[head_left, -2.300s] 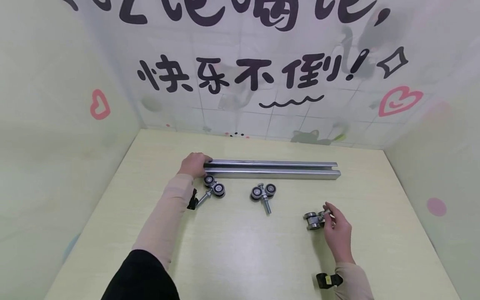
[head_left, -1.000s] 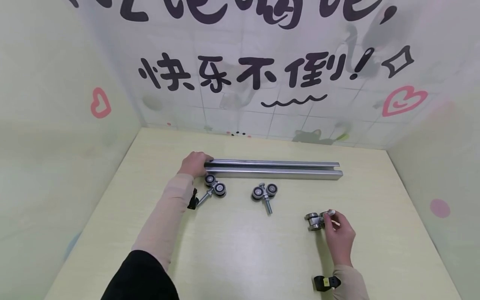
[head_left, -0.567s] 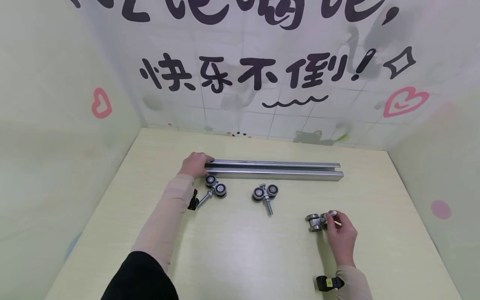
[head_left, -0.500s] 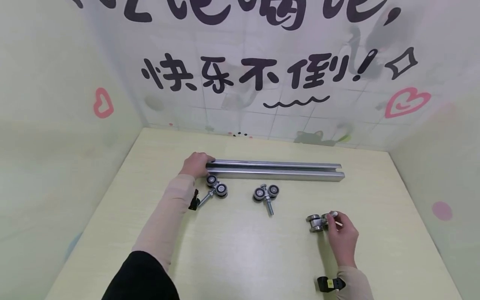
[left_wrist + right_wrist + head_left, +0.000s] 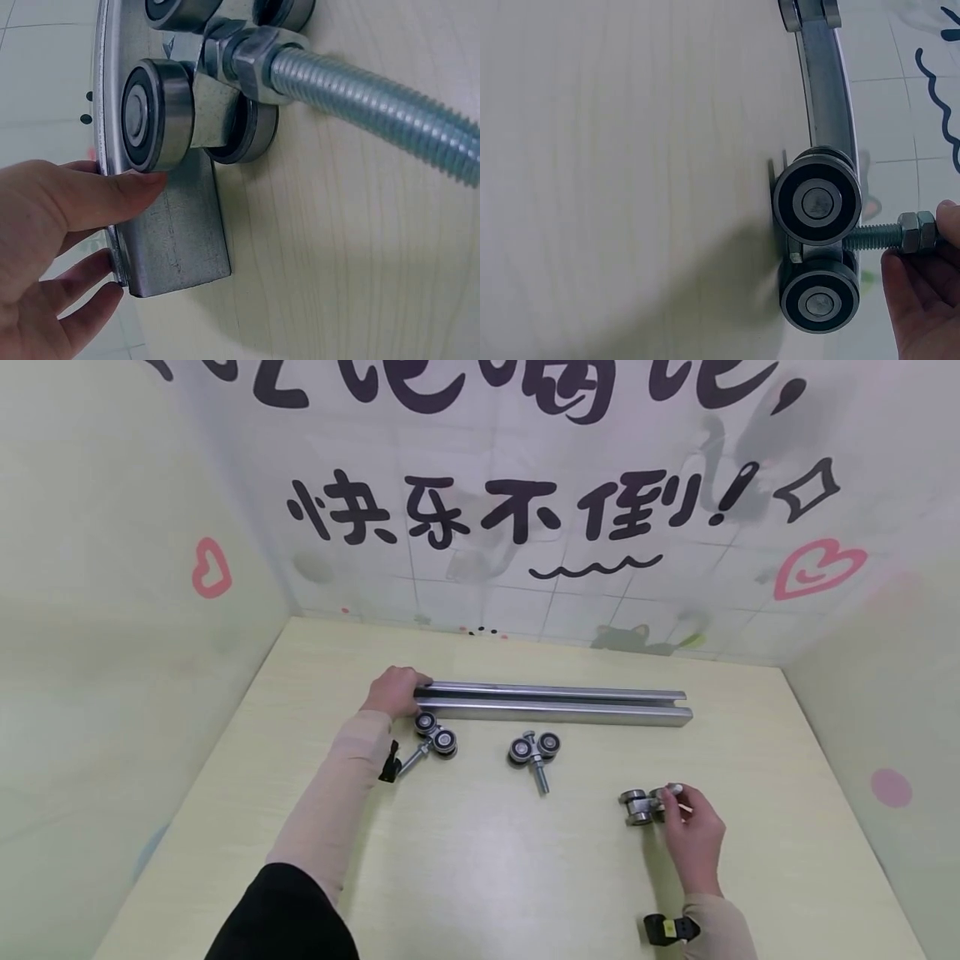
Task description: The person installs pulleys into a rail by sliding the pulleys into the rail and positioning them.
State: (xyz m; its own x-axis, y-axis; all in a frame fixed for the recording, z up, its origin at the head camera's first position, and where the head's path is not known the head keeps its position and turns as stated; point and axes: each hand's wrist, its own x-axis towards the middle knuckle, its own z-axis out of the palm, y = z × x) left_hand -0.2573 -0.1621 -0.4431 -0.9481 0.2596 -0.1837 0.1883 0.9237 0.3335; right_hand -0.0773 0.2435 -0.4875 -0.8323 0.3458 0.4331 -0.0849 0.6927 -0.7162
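The fingers of the right hand (image 5: 696,843) are clamped on the bolt (image 5: 879,238) of one roller trolley (image 5: 640,807), pinching it at the nuts (image 5: 910,232). That trolley's wheels (image 5: 817,202) stick out from these fingers toward the person's left, and a shadow falls on the pale, wood-grained surface (image 5: 465,868) beside them. Behind the fingers, at the wrist, sits a black device (image 5: 670,930) next to a light sleeve (image 5: 722,931).

The fingers of the left hand (image 5: 393,691) are closed round the left end of a metal rail (image 5: 555,703); in the left wrist view one digit lies on its side wall while others touch the slotted edge. From there the rail runs off to the right along the surface, its other end well ahead of the right hand's fingers.

Just on the near side of the left fingers lies a second trolley (image 5: 437,737), close in front of the rail, its threaded shank (image 5: 375,105) angled back toward the left wrist and the small black device (image 5: 390,764) there. A third trolley (image 5: 534,749) rests between the two hands, wheels toward the rail and shank toward the person.

Farther out, beyond the fingers of both hands, a backdrop (image 5: 480,585) with black lettering (image 5: 423,510) and a pink heart (image 5: 819,569) rises behind the surface.
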